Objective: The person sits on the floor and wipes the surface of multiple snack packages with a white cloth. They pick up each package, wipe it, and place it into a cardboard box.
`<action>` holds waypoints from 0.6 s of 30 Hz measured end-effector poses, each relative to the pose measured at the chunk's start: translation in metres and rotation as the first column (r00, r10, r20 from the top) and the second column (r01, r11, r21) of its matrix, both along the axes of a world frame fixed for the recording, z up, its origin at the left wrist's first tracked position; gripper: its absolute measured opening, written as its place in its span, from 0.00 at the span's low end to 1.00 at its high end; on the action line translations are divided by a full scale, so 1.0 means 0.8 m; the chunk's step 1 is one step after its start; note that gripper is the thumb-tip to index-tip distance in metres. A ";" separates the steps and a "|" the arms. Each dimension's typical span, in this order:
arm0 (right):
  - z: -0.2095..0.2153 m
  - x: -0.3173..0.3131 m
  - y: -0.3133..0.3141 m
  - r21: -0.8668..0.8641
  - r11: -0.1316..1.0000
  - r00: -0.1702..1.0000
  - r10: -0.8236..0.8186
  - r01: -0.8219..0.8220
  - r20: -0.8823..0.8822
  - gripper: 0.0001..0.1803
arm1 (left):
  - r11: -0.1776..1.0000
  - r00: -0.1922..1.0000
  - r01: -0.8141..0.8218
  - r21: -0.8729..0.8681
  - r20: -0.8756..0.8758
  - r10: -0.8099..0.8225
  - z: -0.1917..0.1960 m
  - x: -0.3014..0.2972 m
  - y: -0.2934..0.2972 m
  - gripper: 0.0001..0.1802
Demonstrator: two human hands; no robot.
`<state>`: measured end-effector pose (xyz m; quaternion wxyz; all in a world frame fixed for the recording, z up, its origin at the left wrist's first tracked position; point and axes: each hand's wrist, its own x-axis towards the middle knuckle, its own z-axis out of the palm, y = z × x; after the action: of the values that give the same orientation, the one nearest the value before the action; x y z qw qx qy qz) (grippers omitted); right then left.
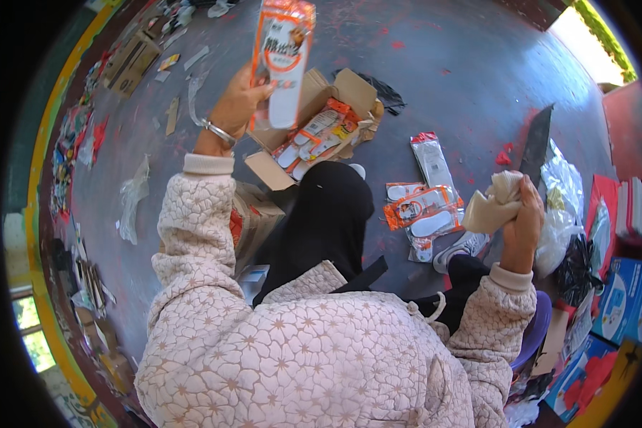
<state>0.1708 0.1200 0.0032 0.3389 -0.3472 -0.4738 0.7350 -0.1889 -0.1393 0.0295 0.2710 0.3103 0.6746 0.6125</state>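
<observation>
My left hand [237, 107] is raised, gripping a flat pack of insoles [284, 68] in clear wrapping with orange edges. The pack stands upright, with white sole shapes showing through the plastic. On the other side, my right hand [525, 227] is closed around a crumpled beige piece of soft material [493, 203], whose kind I cannot make out. An open cardboard box [267, 170] beyond my knee holds several similar packs [322, 135]. More insole packs [426, 207] lie overlapping on the floor, left of my right hand.
A second cardboard box [260, 214] stands beside my left leg. Clear plastic bags [560, 207] and a black bag [576, 267] lie at the right, near blue boxes [624, 299]. Another carton [132, 63] sits far left, with scraps strewn along the wall.
</observation>
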 end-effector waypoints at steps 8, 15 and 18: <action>-0.028 -0.014 0.007 -0.024 1.000 0.995 -0.007 0.009 0.100 0.13 | 0.785 0.612 -0.479 -0.394 -0.791 -0.024 -0.154 -0.022 -0.024 0.37; -0.042 -0.035 0.005 -0.010 0.999 0.977 0.036 -0.035 0.210 0.13 | 0.696 0.510 -0.371 -0.615 -0.761 -0.400 -0.324 0.020 -0.026 0.30; -0.046 -0.040 0.005 -0.021 0.995 0.973 0.101 -0.099 0.210 0.12 | 0.757 0.797 -0.098 -0.646 -0.507 -0.330 -0.345 -0.005 -0.033 0.22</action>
<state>0.1388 0.1238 -0.0335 0.2476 -0.4006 -0.5199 0.7127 -0.1927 -0.1654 -0.2463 0.1755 0.4167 0.8702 0.1956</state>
